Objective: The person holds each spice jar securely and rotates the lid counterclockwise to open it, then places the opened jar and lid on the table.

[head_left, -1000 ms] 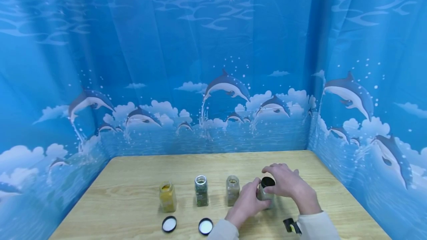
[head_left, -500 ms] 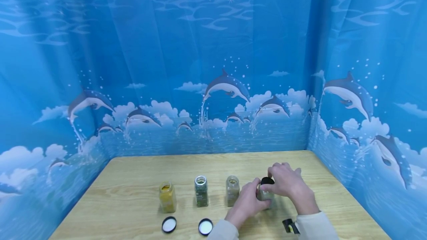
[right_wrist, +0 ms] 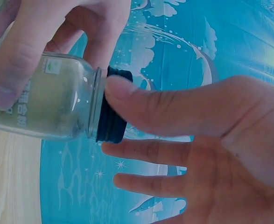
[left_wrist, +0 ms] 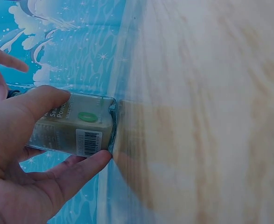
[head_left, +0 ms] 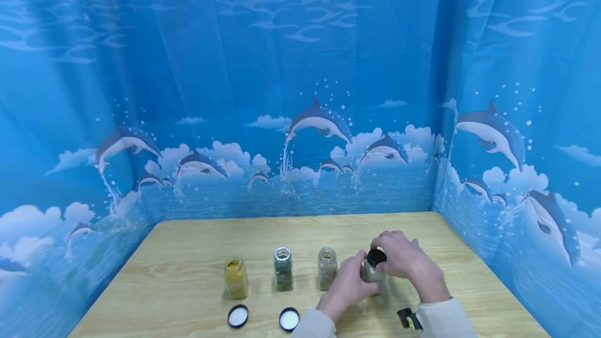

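Note:
A square glass spice jar (head_left: pixel 371 276) of pale powder stands at the right end of a row, its black screw lid (head_left: pixel 377 256) on top. My left hand (head_left: pixel 347 285) grips the jar's body. In the left wrist view, thumb and fingers lie on opposite sides of the jar (left_wrist: pixel 87 123), whose barcode label shows. My right hand (head_left: pixel 407 261) pinches the lid from above. Close up in the right wrist view, its thumb presses the ribbed side of the lid (right_wrist: pixel 112 116), with fingertips at the far edge and the other fingers spread.
To the left stand three lidless jars: one of yellow powder (head_left: pixel 236 279), one of dark green flakes (head_left: pixel 284 271), one of tan contents (head_left: pixel 327 270). Two black lids (head_left: pixel 238 316) (head_left: pixel 289 320) lie white side up in front. A small black-and-yellow piece (head_left: pixel 407 318) lies by my right sleeve.
My right hand turned away to the right around the lid, then came back left to about its earlier place. My left hand and the jar have stayed put.

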`<state>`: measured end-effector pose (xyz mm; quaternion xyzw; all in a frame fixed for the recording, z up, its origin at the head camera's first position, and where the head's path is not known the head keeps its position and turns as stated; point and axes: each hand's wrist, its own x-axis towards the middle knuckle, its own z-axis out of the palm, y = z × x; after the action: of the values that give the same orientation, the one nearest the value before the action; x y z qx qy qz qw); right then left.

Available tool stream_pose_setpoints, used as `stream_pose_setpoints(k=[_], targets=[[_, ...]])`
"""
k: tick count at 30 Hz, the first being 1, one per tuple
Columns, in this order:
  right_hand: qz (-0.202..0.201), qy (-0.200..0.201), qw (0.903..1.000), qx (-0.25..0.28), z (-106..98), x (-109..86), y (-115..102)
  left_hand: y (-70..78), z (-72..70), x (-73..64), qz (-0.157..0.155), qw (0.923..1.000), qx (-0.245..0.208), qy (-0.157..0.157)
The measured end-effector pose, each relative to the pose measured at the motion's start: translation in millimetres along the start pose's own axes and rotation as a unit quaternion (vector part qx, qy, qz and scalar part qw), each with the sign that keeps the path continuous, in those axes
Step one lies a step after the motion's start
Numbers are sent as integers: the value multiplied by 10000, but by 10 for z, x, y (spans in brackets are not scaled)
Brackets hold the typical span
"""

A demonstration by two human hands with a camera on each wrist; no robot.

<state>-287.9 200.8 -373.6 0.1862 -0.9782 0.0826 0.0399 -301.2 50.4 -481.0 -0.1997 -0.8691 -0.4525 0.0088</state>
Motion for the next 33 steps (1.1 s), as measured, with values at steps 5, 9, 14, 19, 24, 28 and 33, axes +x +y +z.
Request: stream_pose_setpoints(k=[5, 9, 14, 19, 24, 28, 33], targets=[[-27, -18, 10000, 54, 4, -5, -6, -1, 10, 0, 91, 9999, 110, 97], [-18, -20, 10000, 72, 9, 3, -5, -10, 17, 4, 142, 9997, 173, 120], [-23, -30, 9996, 268, -8, 11, 5, -15, 16, 5, 169, 9996, 161, 128], [-190, 62, 9978, 636, -28, 27, 40, -11, 18, 1, 246, 9993, 213, 204], [-373, 224, 9956, 827, -37, 29, 87, -10, 22, 0, 262, 9991, 245, 242], [-517, 226, 9956, 748, -59, 22, 122, -11, 25, 6, 197, 9992, 268, 220], [-618, 206, 9954, 700, -77, 6, 192, -13, 26, 10, 243, 9990, 295, 227]])
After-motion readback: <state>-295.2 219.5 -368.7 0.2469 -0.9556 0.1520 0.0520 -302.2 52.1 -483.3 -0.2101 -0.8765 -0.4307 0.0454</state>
